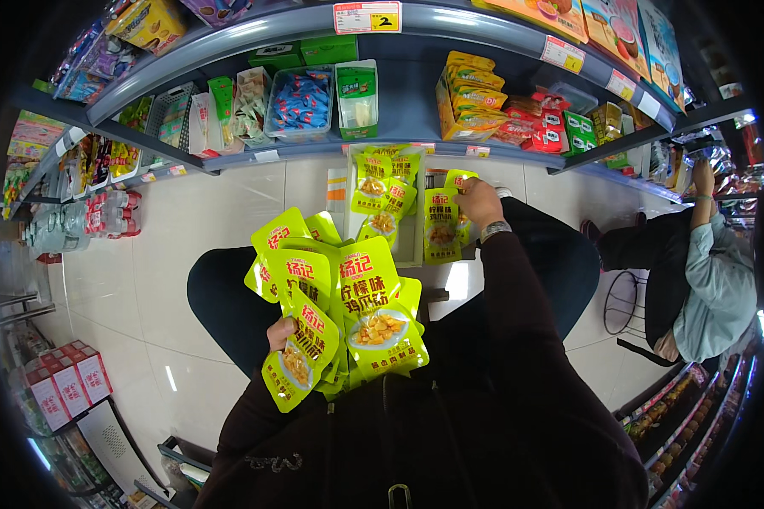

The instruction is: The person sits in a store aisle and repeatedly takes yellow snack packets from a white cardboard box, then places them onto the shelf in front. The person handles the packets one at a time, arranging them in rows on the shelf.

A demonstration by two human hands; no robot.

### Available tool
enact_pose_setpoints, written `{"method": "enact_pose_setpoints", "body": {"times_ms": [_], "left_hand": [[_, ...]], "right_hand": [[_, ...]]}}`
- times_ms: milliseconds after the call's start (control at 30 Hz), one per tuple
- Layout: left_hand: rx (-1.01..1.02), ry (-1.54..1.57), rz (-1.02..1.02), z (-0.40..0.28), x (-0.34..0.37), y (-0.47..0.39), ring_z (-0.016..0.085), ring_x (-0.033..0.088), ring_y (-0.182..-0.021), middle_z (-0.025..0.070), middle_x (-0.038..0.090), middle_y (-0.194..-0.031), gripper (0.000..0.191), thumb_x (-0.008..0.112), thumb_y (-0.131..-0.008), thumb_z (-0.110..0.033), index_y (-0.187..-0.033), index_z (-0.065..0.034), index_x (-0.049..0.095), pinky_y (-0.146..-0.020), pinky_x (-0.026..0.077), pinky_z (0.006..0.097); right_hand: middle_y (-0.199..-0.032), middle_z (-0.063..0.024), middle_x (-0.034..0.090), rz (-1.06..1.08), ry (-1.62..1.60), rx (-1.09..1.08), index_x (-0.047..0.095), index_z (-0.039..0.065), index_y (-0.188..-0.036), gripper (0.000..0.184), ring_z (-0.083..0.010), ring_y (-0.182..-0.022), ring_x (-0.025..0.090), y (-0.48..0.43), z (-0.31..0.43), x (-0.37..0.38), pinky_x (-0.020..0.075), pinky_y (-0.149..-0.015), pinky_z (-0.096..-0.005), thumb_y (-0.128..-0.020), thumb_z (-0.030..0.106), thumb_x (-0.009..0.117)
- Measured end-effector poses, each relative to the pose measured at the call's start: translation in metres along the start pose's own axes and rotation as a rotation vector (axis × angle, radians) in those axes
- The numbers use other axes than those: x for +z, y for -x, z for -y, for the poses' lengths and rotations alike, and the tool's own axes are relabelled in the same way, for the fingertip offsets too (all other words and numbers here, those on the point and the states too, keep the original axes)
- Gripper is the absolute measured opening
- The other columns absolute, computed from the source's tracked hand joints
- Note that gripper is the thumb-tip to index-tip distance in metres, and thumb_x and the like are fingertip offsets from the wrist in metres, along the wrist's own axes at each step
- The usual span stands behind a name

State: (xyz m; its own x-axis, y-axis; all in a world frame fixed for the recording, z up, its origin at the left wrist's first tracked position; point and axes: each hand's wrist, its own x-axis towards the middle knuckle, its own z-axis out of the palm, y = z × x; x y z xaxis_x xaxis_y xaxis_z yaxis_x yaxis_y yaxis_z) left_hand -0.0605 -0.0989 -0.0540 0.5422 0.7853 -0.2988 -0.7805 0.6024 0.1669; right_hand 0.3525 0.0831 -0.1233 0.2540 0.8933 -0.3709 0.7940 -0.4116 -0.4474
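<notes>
My left hand (282, 332) grips a fanned bunch of yellow-green snack pouches (370, 305) against my lap. Each pouch bears red writing and a picture of food on a plate. Farther forward and to the right, my right hand (481, 205) pinches the edge of another yellow-green pouch (460, 180). A matching pouch (442, 228) stands just left of those fingers. Between my knees is an open white carton (410, 244) with several more such pouches (382, 191) inside. The fingers of my left hand are mostly hidden behind the bunch.
A dark shelf (404, 114) runs across the front, holding a tub of blue packets (302, 98) and a box of yellow packets (474, 95). Wrapped bottles (111, 213) stand on the floor at left. To the right another person (716, 280) is near a wire basket (625, 302).
</notes>
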Motion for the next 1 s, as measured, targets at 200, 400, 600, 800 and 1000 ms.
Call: {"method": "enact_pose_setpoints", "body": {"times_ms": [200, 400, 600, 800, 1000], "left_hand": [[0.087, -0.123, -0.162, 0.0, 0.021, 0.009, 0.033, 0.07, -0.084, 0.0227, 0.067, -0.106, 0.058, 0.065, -0.082, -0.026, -0.127, 0.0078, 0.049, -0.072, 0.059, 0.0447], [0.133, -0.048, -0.089, 0.005, 0.029, 0.005, 0.033, 0.069, -0.09, 0.0224, 0.065, -0.112, 0.061, 0.065, -0.08, -0.022, -0.132, 0.0046, 0.046, -0.077, 0.058, 0.0456], [0.095, 0.004, -0.074, 0.009, 0.03, -0.001, 0.034, 0.067, -0.097, 0.0215, 0.062, -0.118, 0.066, 0.064, -0.077, -0.019, -0.136, 0.0021, 0.042, -0.083, 0.057, 0.047], [0.079, 0.023, -0.067, 0.011, 0.03, -0.005, 0.035, 0.064, -0.104, 0.0205, 0.058, -0.125, 0.071, 0.064, -0.074, -0.015, -0.139, -0.0004, 0.038, -0.089, 0.055, 0.0485], [0.034, 0.065, -0.044, 0.008, 0.026, -0.004, 0.035, 0.064, -0.106, 0.0214, 0.058, -0.125, 0.074, 0.063, -0.073, -0.013, -0.14, 0.0004, 0.036, -0.09, 0.054, 0.0481]], "right_hand": [[-0.094, -0.0217, 0.068, 0.065, 0.036, -0.007, 0.069, 0.004, -0.091, 0.027, -0.0371, -0.097, 0.064, -0.001, -0.003, 0.015, 0.0508, -0.085, -0.0419, -0.074, 0.025, 0.07], [-0.093, -0.023, 0.066, 0.186, -0.011, -0.158, 0.069, 0.002, -0.088, 0.027, -0.0397, -0.091, 0.063, 0.009, 0.024, -0.032, 0.0508, -0.081, -0.0433, -0.075, 0.025, 0.068], [-0.089, -0.0246, 0.064, -0.119, -0.088, -0.335, 0.065, 0.0, -0.087, 0.02, -0.0422, -0.087, 0.061, 0.063, 0.092, -0.098, 0.0485, -0.076, -0.0478, -0.08, 0.019, 0.062], [-0.091, -0.0245, 0.064, -0.071, -0.237, -0.516, 0.063, -0.001, -0.089, 0.017, -0.0429, -0.088, 0.06, 0.058, 0.128, -0.044, 0.0478, -0.078, -0.0478, -0.083, 0.015, 0.059], [-0.085, -0.0245, 0.063, 0.129, -0.234, -0.435, 0.059, -0.005, -0.089, 0.019, -0.0417, -0.085, 0.062, 0.021, 0.114, 0.044, 0.0487, -0.074, -0.0447, -0.085, 0.014, 0.061]]}}
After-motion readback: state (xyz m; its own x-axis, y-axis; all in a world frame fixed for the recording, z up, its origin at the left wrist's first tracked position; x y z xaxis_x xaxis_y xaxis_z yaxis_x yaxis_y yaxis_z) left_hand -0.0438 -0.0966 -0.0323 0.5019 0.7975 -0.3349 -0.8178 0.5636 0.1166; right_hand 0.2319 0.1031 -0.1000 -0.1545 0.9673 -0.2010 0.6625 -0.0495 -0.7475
